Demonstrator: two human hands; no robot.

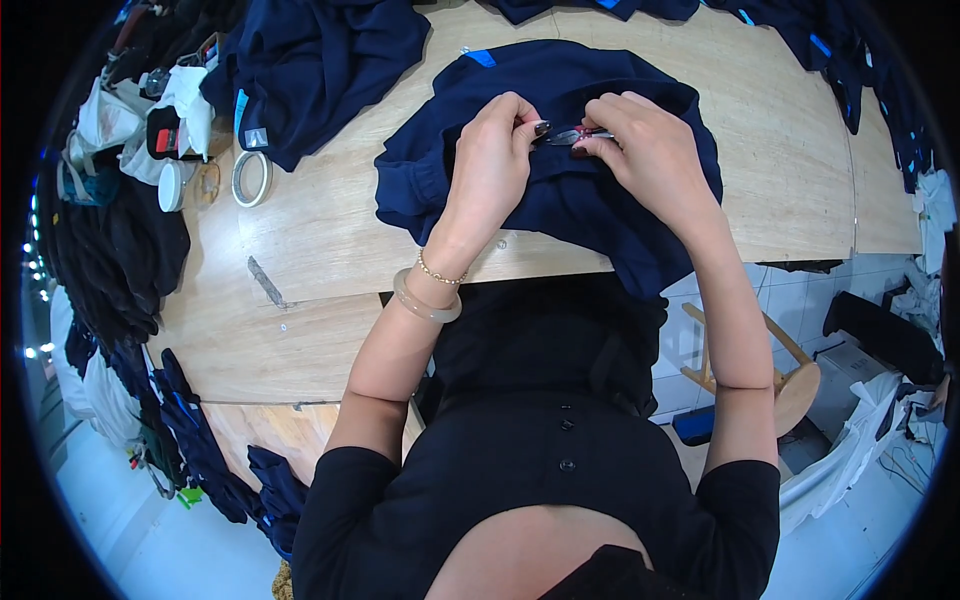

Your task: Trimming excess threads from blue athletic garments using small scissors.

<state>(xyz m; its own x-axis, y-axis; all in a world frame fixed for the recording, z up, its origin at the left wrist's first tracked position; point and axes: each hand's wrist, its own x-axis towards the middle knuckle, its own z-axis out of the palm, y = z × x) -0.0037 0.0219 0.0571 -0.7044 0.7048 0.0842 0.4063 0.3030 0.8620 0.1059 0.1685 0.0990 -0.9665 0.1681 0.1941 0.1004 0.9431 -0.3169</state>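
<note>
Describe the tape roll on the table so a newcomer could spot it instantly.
Start at the wooden table and look to its left edge, beside the heaped navy garment. The tape roll lies flat there, an open pale ring. The white lid and clear jar next to it are not open rings.

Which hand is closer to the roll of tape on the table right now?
Left. The left hand pinches the navy garment, right of the tape roll. The right hand is farther right.
</note>
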